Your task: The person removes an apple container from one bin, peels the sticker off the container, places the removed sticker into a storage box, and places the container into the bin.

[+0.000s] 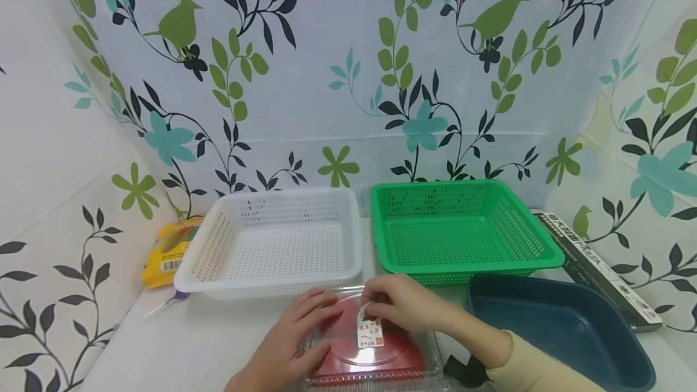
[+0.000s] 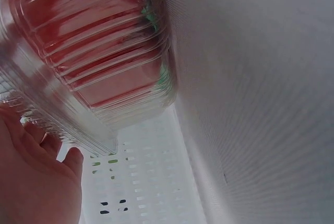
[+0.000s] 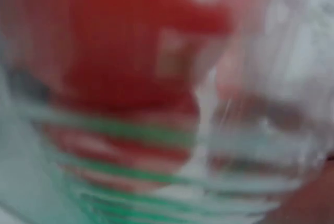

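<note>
- Pinching the 12 o'clock end of the white label (image 1: 370, 334) with bent fingers, the right hand (image 1: 400, 304) reaches across from the 4 o'clock side; that end of the label is curled up.
- The left hand (image 1: 291, 337) grips nothing: its fingers are stretched out and rest on the lid's 9 o'clock side.
- The clear plastic box (image 1: 394, 359) sits on the white table (image 1: 130, 343), towards 6 o'clock in the head view, with the label stuck near the middle of its lid; red shows through the plastic. Its ridged side wall is plain in the left wrist view; the right wrist view is blurred.
- Taking the box as the clock's centre, the white basket (image 1: 283, 253) stands at 11 o'clock and the green basket (image 1: 441, 238) at 1.
- A dark blue tray (image 1: 555, 325) lies at 3 o'clock, with a long black carton (image 1: 596, 271) marked PASTA beyond it, between 2 and 3.
- A yellow packet (image 1: 169, 253) is at 10 o'clock, just beside the white basket.
- A small black object (image 1: 465, 371), too hidden to name, lies just beside the box between 3 and 4 o'clock, near the cream sleeve (image 1: 530, 365).
- Behind everything hangs a cloth (image 1: 305, 107) printed with leaves and birds.
</note>
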A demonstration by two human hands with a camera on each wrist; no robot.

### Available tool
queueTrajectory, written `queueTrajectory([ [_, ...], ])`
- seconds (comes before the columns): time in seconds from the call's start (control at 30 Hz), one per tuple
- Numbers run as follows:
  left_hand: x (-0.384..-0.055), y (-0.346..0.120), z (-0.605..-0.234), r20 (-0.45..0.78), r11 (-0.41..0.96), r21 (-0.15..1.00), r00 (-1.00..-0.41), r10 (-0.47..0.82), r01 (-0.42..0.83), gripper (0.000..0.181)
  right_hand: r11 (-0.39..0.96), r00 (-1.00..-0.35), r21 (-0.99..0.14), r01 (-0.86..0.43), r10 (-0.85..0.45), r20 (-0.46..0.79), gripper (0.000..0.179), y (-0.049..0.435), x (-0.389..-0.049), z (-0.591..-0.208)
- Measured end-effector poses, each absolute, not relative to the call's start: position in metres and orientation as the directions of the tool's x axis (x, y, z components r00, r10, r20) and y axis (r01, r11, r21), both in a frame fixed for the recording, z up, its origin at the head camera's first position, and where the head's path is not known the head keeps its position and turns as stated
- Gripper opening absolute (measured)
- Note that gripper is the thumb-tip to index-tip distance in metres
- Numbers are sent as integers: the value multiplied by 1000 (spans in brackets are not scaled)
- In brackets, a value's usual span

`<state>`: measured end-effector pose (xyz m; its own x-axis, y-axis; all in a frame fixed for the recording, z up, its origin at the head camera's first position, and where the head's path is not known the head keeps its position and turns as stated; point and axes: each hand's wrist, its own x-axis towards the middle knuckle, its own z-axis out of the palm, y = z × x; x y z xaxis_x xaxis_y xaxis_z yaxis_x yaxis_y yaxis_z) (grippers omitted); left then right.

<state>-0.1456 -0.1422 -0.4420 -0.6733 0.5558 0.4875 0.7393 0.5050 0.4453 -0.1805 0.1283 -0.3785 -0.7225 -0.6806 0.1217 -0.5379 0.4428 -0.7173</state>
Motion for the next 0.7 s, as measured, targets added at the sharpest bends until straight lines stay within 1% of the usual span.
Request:
queueTrajectory([
  [0.13,-146,-142,-442,501,498,433,-660,560,751,48,433,-719,-732,-526,-686,111,8,130,-180,-376],
  [0.37,-146,-142,-443,494,512,431,-669,555,743,49,405,-713,-770,-493,-695,91,7,134,-178,-370],
  [0.5,-147,-142,-444,502,507,417,-657,563,754,49,383,-706,-793,-475,-704,83,7,135,-177,-368],
  [0.7,-146,-143,-445,519,495,410,-642,564,766,48,355,-698,-803,-478,-709,102,6,137,-174,-365],
])
